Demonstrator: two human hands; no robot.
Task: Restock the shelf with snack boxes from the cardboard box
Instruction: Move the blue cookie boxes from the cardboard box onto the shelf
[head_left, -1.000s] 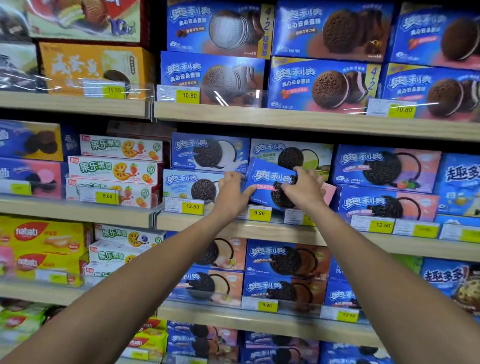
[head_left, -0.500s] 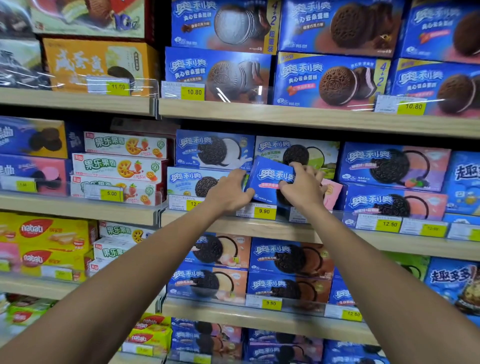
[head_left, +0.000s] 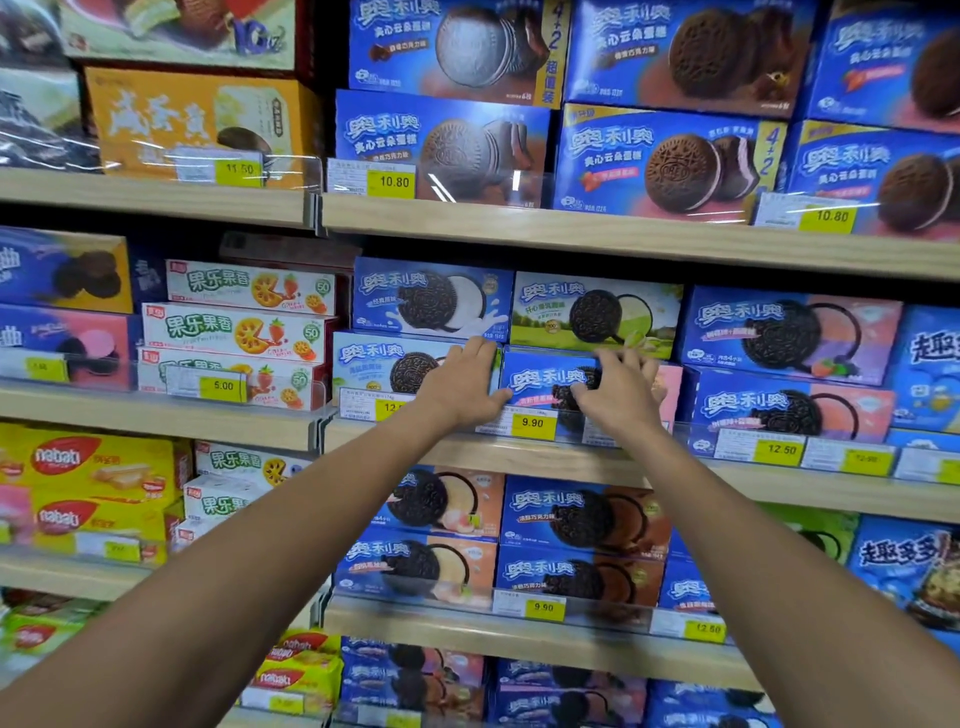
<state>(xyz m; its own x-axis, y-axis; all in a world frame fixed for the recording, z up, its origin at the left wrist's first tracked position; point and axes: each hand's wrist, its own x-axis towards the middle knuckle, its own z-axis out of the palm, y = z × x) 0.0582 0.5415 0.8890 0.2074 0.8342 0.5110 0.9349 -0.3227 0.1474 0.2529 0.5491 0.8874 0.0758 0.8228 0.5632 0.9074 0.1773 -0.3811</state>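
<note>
A blue and pink snack box (head_left: 543, 380) with a dark cookie on its front sits level on the middle shelf (head_left: 519, 454), under a green-fronted box (head_left: 597, 314). My left hand (head_left: 462, 387) lies flat at the box's left end, its thumb touching the front and its fingers over the neighbouring blue box (head_left: 374, 364). My right hand (head_left: 618, 395) presses on the front of the snack box with spread fingers, which are blurred. The right part of the box is hidden behind that hand. The cardboard box is out of view.
Shelves above and below hold rows of blue cookie boxes. White fruit-biscuit boxes (head_left: 234, 332) and yellow wafer boxes (head_left: 98, 467) stand to the left. Clear plastic rails with yellow price tags (head_left: 532, 423) run along each shelf's front edge.
The snack box was tilted in front of the shelf, held in both hands. It now lies level in its slot below the green box, with both hands against its front.
</note>
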